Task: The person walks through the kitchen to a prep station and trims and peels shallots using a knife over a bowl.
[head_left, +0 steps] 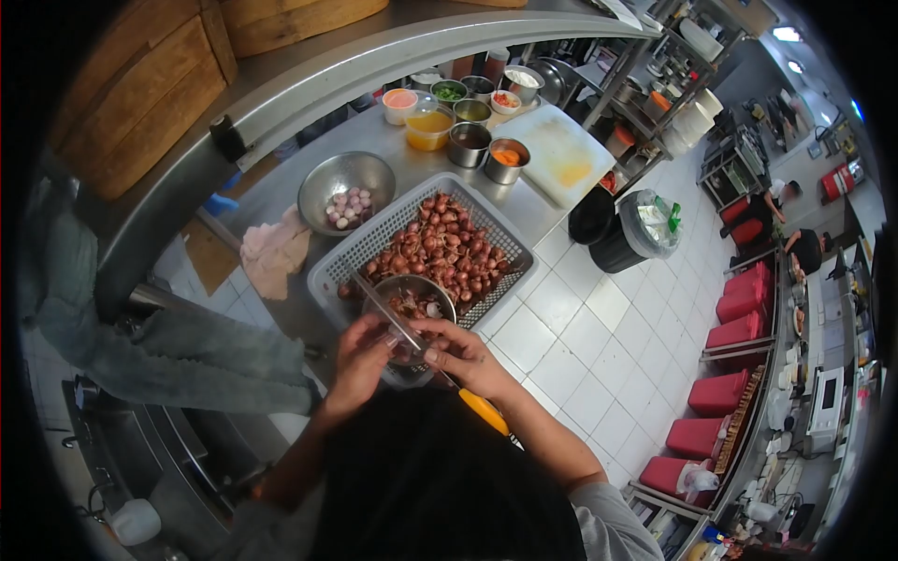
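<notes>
My right hand (465,357) is closed round a knife (484,411), gripping it where the blade meets the yellow handle; the blade points up and to the left. Beside it, my left hand (360,365) is closed, its fingertips pinching what looks like a small shallot, mostly hidden by fingers and blade. Both hands are over the near rim of a metal bowl (447,297) with skins and trimmings in it. That bowl rests in a grey perforated crate (513,245) heaped with unpeeled red shallots (444,234). Peeled shallots (349,208) lie in a steel bowl (313,182) beyond.
A pink cloth (274,252) lies left of the crate. Several containers of ingredients, including an orange tub (427,128), stand behind, near a white cutting board (566,154). A lined bin (645,229) stands on the tiled floor at right. Two people are in the far background.
</notes>
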Motion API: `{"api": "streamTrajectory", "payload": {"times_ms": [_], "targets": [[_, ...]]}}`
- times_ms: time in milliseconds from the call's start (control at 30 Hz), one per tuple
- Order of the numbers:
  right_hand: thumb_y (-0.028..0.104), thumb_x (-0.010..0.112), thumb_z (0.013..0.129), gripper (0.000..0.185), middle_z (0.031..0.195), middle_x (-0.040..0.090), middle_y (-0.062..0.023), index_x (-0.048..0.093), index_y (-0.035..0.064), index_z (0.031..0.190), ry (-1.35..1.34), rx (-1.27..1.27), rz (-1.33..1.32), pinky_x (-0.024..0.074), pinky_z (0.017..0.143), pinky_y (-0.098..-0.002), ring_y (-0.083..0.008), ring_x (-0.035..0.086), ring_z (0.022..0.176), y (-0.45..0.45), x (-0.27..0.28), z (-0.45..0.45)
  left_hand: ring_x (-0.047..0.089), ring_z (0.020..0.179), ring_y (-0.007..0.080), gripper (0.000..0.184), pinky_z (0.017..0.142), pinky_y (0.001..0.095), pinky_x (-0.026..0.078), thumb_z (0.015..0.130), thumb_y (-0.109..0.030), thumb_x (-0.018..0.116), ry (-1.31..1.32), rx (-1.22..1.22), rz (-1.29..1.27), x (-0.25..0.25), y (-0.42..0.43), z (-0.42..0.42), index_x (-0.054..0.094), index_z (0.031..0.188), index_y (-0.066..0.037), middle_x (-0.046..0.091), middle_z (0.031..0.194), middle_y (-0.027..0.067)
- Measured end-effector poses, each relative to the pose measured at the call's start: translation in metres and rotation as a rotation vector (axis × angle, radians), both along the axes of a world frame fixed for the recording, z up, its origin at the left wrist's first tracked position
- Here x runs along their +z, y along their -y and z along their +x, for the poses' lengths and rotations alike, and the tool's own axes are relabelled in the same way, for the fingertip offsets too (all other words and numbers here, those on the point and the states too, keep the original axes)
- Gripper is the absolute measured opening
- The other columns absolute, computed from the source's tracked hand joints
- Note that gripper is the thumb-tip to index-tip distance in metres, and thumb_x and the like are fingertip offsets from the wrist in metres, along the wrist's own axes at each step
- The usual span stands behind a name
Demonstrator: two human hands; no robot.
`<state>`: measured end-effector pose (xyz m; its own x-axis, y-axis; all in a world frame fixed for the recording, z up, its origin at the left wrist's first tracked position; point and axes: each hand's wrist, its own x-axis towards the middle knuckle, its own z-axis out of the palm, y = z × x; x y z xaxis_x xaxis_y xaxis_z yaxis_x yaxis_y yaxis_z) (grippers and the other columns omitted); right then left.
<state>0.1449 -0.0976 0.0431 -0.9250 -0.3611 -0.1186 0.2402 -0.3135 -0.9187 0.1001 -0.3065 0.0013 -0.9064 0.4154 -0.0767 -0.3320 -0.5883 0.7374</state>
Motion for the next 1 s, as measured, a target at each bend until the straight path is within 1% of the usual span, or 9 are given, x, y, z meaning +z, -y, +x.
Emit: {"api": "streamTrajectory", "payload": {"times_ms": [167,267,433,533,667,767,867,900,1000], "targets": [[0.02,0.063,0.1,0.047,0.078,0.053,0.0026,0.05,0.0109,0.144,0.043,-0.027,-0.038,0.039,0.055,-0.0222,-0.0065,0.049,0.066,-0.007,-0.001,0.0,0.065,0.095,0.0175,0.03,0.076,0.031,0.053,0.096,-0.008,0.063,0.026,-0.049,-0.001,0.008,-0.001,-0.001,0.058,0.123,0.001,0.067,0.111,0.0114],[0.021,0.063,0.1,0.047,0.077,0.053,0.0023,0.05,0.011,0.144,0.054,-0.039,-0.038,0.0391,0.055,-0.0223,-0.0067,0.049,0.065,-0.009,-0.002,0.0,0.065,0.093,0.0177,0.029,0.077,0.0316,0.053,0.096,-0.007,0.064,0.046,-0.07,0.067,0.006,-0.002,-0.003,0.058,0.122,0.001,0.067,0.11,0.0111],[0.022,0.064,0.1,0.046,0.076,0.053,0.0026,0.052,0.0106,0.143,0.085,-0.071,-0.067,0.0391,0.055,-0.0223,-0.0069,0.049,0.063,-0.012,-0.003,0.001,0.066,0.095,0.0187,0.027,0.078,0.0323,0.053,0.096,-0.007,0.065,0.054,-0.056,0.023,0.006,-0.004,-0.003,0.058,0.121,0.0,0.067,0.111,0.0115],[0.027,0.065,0.099,0.05,0.074,0.052,0.0011,0.051,0.0129,0.145,0.075,-0.109,-0.02,0.0371,0.054,-0.0232,-0.0084,0.049,0.062,-0.015,-0.008,0.0,0.066,0.1,0.0197,0.026,0.081,0.0326,0.052,0.096,-0.005,0.063,0.027,-0.042,0.018,0.001,-0.002,-0.004,0.058,0.121,-0.002,0.067,0.113,0.0113],[0.023,0.064,0.099,0.055,0.076,0.053,0.0017,0.044,0.0138,0.15,0.057,-0.092,0.103,0.0382,0.057,-0.0226,-0.0078,0.049,0.064,-0.016,-0.006,0.001,0.066,0.102,0.0203,0.026,0.081,0.0321,0.052,0.095,-0.003,0.063,0.005,0.016,-0.072,0.002,0.001,-0.004,0.058,0.121,-0.002,0.067,0.114,0.0115],[0.018,0.064,0.099,0.064,0.077,0.053,0.0029,0.034,0.0148,0.155,-0.042,-0.082,0.176,0.0384,0.06,-0.0213,-0.0062,0.049,0.066,-0.005,-0.005,0.002,0.066,0.103,0.0208,0.027,0.085,0.034,0.053,0.094,-0.002,0.064,-0.011,0.012,-0.058,-0.003,0.003,-0.006,0.059,0.121,-0.001,0.067,0.114,0.0119],[0.015,0.065,0.098,0.064,0.079,0.053,0.0039,0.036,0.0145,0.154,-0.059,0.004,0.135,0.0377,0.06,-0.0207,-0.0052,0.049,0.067,0.0,0.005,0.003,0.066,0.105,0.0212,0.028,0.093,0.0362,0.053,0.093,0.0,0.064,-0.004,0.052,-0.084,-0.01,0.001,-0.004,0.059,0.121,0.0,0.066,0.114,0.0119],[0.012,0.072,0.093,0.064,0.083,0.052,0.0052,0.044,0.0136,0.15,0.005,0.016,0.153,0.0406,0.07,-0.0219,-0.0058,0.049,0.077,0.0,0.01,0.003,0.066,0.106,0.0211,0.029,0.095,0.0366,0.052,0.092,0.001,0.064,-0.019,0.056,-0.077,-0.009,0.001,-0.003,0.059,0.121,0.001,0.066,0.114,0.0118],[0.012,0.073,0.092,0.061,0.082,0.051,0.0042,0.047,0.0134,0.148,-0.057,-0.006,0.24,0.0408,0.068,-0.023,-0.0064,0.049,0.074,0.003,0.013,0.004,0.065,0.108,0.021,0.032,0.099,0.037,0.051,0.09,0.002,0.065,-0.044,0.057,-0.049,-0.007,-0.001,-0.001,0.058,0.122,0.001,0.066,0.113,0.0114]]}}
